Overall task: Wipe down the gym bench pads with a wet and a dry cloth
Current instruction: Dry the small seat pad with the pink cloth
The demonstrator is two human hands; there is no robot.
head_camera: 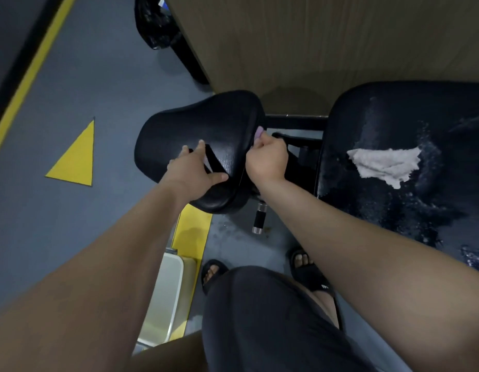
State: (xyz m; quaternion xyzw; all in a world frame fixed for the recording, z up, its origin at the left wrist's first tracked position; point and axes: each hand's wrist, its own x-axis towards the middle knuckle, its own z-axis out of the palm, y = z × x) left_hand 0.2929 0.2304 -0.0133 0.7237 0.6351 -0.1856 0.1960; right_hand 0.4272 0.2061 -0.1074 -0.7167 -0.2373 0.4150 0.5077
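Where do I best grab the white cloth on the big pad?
Pinch its crumpled middle folds from above: the white cloth lies flat on the big pad, no edge lifted. Come from the left; its left tip is nearest the right hand, which holds a pink cloth.

Likely a gym, black padded bench pads (200, 135), yellow-marked floor (74, 159)
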